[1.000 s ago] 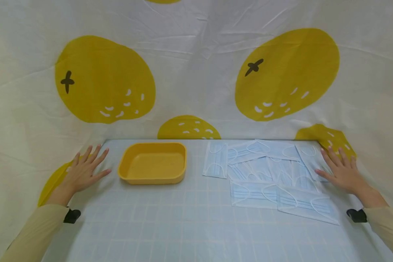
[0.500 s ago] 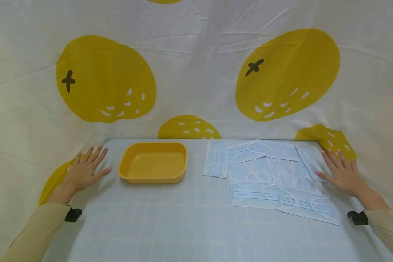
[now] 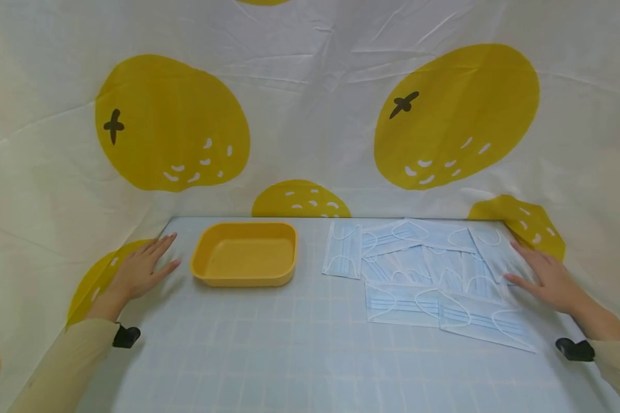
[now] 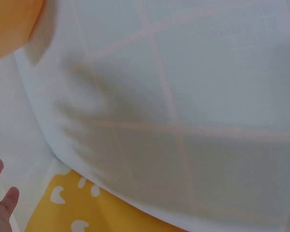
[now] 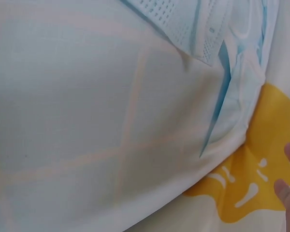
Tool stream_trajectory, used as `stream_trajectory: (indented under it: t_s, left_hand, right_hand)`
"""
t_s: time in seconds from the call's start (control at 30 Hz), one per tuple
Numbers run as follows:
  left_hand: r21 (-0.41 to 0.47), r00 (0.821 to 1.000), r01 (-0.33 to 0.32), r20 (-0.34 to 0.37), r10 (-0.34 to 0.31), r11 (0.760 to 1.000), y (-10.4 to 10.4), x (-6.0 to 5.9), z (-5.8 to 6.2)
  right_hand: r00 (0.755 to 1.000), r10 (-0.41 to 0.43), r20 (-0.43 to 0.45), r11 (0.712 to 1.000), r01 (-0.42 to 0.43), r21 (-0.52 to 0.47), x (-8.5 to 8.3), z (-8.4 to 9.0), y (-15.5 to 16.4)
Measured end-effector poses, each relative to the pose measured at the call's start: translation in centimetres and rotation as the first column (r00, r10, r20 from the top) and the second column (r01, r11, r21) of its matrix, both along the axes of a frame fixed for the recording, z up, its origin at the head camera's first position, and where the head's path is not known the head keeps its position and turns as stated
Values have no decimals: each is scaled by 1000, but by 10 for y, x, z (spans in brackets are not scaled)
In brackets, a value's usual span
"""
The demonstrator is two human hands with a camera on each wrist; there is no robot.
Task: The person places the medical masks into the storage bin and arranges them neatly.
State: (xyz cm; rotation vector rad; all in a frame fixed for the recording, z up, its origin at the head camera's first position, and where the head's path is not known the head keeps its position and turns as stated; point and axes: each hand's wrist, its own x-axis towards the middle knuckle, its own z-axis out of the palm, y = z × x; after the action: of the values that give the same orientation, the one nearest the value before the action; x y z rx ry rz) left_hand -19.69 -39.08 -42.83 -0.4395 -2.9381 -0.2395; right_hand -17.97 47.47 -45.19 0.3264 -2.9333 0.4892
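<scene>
In the head view my left hand [image 3: 138, 273] hovers at the table's left edge, its fingers straight and holding nothing. Right of it sits a yellow rectangular tray [image 3: 245, 261] with nothing inside. My right hand [image 3: 553, 282] is at the right edge with extended fingers, also holding nothing. Next to it lie several light-blue face masks [image 3: 403, 304], flat and overlapping, with white ear loops. One mask [image 3: 342, 252] stands lengthwise at the left of the group. The right wrist view shows mask corners [image 5: 198, 34] near the table edge and only a few fingertips.
A pale blue checked cloth covers the table [image 3: 268, 350]. Behind and at both sides hangs a white curtain [image 3: 310, 115] printed with large yellow fruit. Black wrist cameras [image 3: 126, 337] sit below both hands.
Both hands have turned more edge-on, their fingers less spread. My right hand has shifted slightly right and the left slightly right too; the view moved a little. Tray and masks stay in place.
</scene>
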Motion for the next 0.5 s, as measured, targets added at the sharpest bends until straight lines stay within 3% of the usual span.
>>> stream_trajectory:
  t_s: [0.3,0.4,0.5]
  left_hand:
    - [180,992,-120,58,111,976,7,1,-3]
    - [256,983,-177,96,157,950,12,0,-3]
    - [343,971,-234,131,200,910,18,0,0]
  right_hand:
    - [995,2,96,992,10,-125,7,3,1]
    - [995,2,101,985,16,-175,13,2,4]
    - [995,-4,103,973,28,-227,18,0,6]
